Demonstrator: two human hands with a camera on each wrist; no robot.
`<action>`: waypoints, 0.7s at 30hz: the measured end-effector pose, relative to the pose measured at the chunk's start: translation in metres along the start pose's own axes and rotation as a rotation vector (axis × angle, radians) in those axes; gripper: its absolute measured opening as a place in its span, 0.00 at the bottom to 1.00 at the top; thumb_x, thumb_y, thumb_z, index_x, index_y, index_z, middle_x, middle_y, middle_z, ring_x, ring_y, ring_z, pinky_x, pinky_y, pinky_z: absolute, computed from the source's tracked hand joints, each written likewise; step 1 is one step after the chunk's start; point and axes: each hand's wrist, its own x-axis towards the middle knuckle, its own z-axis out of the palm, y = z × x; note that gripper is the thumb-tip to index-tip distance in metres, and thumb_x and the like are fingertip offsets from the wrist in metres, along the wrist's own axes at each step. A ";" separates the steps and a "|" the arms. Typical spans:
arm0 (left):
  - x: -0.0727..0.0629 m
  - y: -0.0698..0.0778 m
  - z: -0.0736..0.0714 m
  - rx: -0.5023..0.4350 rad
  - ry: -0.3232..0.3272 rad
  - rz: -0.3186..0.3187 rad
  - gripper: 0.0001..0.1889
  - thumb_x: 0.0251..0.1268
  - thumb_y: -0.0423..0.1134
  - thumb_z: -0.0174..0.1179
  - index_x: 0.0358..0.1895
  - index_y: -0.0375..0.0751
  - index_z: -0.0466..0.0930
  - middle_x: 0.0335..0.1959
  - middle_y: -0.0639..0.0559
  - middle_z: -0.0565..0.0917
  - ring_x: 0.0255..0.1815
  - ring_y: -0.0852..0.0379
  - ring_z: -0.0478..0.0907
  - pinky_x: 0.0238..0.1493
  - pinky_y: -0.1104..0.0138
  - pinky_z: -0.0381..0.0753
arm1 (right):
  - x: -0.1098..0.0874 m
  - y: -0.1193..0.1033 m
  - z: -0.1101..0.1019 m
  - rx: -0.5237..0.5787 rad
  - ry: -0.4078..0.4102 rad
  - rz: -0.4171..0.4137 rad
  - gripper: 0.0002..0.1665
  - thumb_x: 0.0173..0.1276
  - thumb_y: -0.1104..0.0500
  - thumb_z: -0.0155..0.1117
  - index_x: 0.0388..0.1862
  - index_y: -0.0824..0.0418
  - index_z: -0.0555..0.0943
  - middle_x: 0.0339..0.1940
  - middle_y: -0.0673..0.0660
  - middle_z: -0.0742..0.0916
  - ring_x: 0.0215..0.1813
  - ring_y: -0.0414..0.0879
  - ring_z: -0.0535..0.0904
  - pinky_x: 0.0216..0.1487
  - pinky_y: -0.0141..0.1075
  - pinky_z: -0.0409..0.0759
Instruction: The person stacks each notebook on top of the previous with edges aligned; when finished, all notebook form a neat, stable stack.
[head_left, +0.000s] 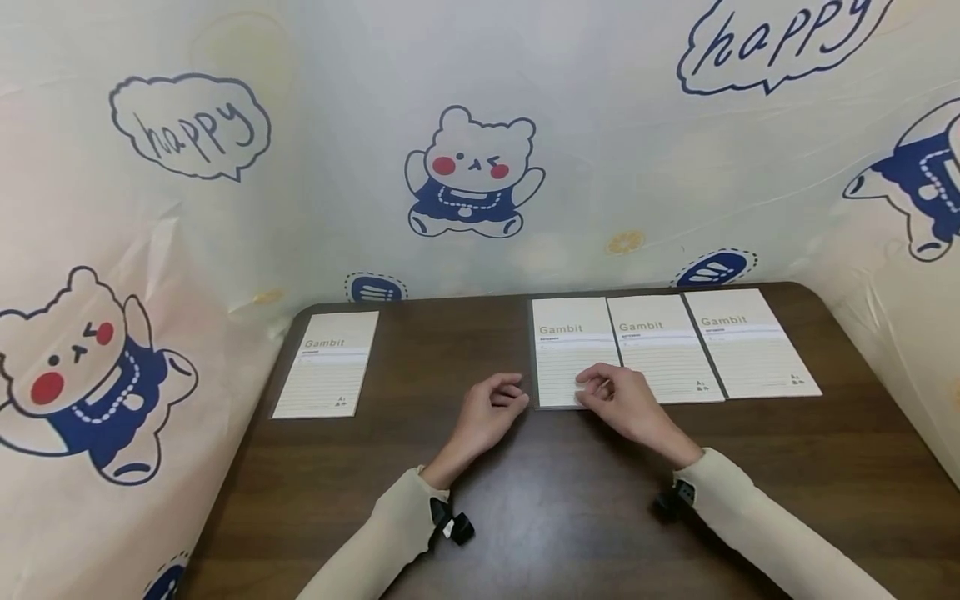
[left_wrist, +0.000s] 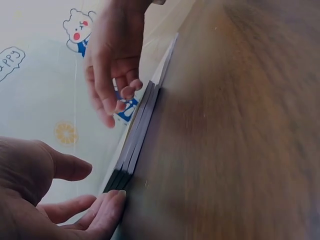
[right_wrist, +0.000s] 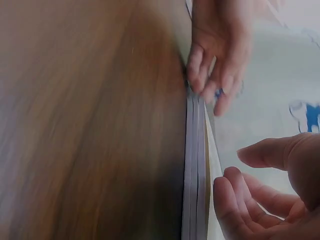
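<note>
Presently, the Gambit notebook stack (head_left: 566,354) lies on the counter (head_left: 517,500), left hand (head_left: 491,408) at its spine side, right hand (head_left: 622,398) over its near right corner; each grip is slack, fingers part-curled, holding nothing. Step reads as squaring the stack; next move likely calls for even side pressure.

A pale sheet (head_left: 337,208) backs the brown table (head_left: 435,354); printed bears (head_left: 465,204), "happy" bubbles (head_left: 191,129) and orange slices (head_left: 625,242) dot it.
</note>
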 end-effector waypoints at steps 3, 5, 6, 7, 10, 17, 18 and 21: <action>-0.006 -0.002 -0.011 0.025 0.015 0.025 0.19 0.72 0.39 0.66 0.62 0.37 0.83 0.47 0.44 0.89 0.47 0.49 0.89 0.51 0.59 0.89 | 0.006 -0.012 0.016 0.026 -0.043 -0.060 0.09 0.68 0.63 0.71 0.47 0.64 0.87 0.33 0.53 0.89 0.33 0.39 0.82 0.37 0.29 0.81; -0.010 -0.005 -0.020 0.045 0.035 0.037 0.19 0.72 0.39 0.67 0.62 0.37 0.83 0.46 0.44 0.89 0.46 0.50 0.89 0.50 0.61 0.89 | 0.009 -0.019 0.026 0.041 -0.079 -0.104 0.09 0.68 0.64 0.71 0.47 0.64 0.87 0.33 0.53 0.89 0.32 0.38 0.82 0.37 0.28 0.81; -0.012 -0.006 -0.025 0.054 0.046 0.045 0.19 0.72 0.38 0.67 0.62 0.37 0.83 0.46 0.45 0.89 0.46 0.51 0.89 0.50 0.62 0.89 | 0.011 -0.022 0.032 0.048 -0.096 -0.128 0.09 0.68 0.65 0.70 0.47 0.65 0.87 0.32 0.53 0.89 0.32 0.37 0.82 0.37 0.28 0.81; -0.014 -0.008 -0.030 0.061 0.059 0.050 0.18 0.72 0.38 0.67 0.61 0.37 0.83 0.46 0.46 0.90 0.45 0.52 0.89 0.49 0.64 0.89 | 0.012 -0.026 0.038 0.053 -0.113 -0.148 0.09 0.68 0.66 0.70 0.46 0.65 0.87 0.32 0.53 0.89 0.32 0.37 0.82 0.36 0.28 0.81; -0.022 -0.014 -0.046 0.086 0.091 0.058 0.17 0.71 0.38 0.68 0.60 0.37 0.84 0.45 0.47 0.90 0.45 0.53 0.89 0.47 0.66 0.89 | 0.015 -0.037 0.055 0.065 -0.173 -0.199 0.09 0.68 0.66 0.69 0.47 0.66 0.87 0.34 0.53 0.89 0.32 0.36 0.82 0.36 0.27 0.82; -0.042 -0.031 -0.087 0.162 0.176 0.067 0.14 0.69 0.35 0.70 0.54 0.35 0.87 0.43 0.45 0.90 0.41 0.52 0.90 0.43 0.68 0.88 | 0.022 -0.058 0.093 0.090 -0.268 -0.288 0.09 0.69 0.67 0.67 0.46 0.66 0.87 0.35 0.54 0.91 0.34 0.36 0.85 0.39 0.27 0.83; -0.045 -0.033 -0.093 0.177 0.187 0.062 0.13 0.69 0.35 0.70 0.53 0.35 0.87 0.43 0.45 0.90 0.41 0.52 0.90 0.42 0.68 0.88 | 0.022 -0.061 0.097 0.095 -0.279 -0.292 0.08 0.68 0.67 0.67 0.45 0.66 0.87 0.35 0.54 0.91 0.34 0.36 0.85 0.38 0.27 0.83; -0.054 -0.041 -0.112 0.234 0.219 0.055 0.13 0.69 0.35 0.70 0.53 0.35 0.87 0.43 0.44 0.90 0.40 0.51 0.90 0.42 0.68 0.89 | 0.023 -0.069 0.109 0.113 -0.315 -0.299 0.09 0.67 0.68 0.65 0.44 0.65 0.87 0.35 0.54 0.91 0.33 0.34 0.84 0.37 0.25 0.82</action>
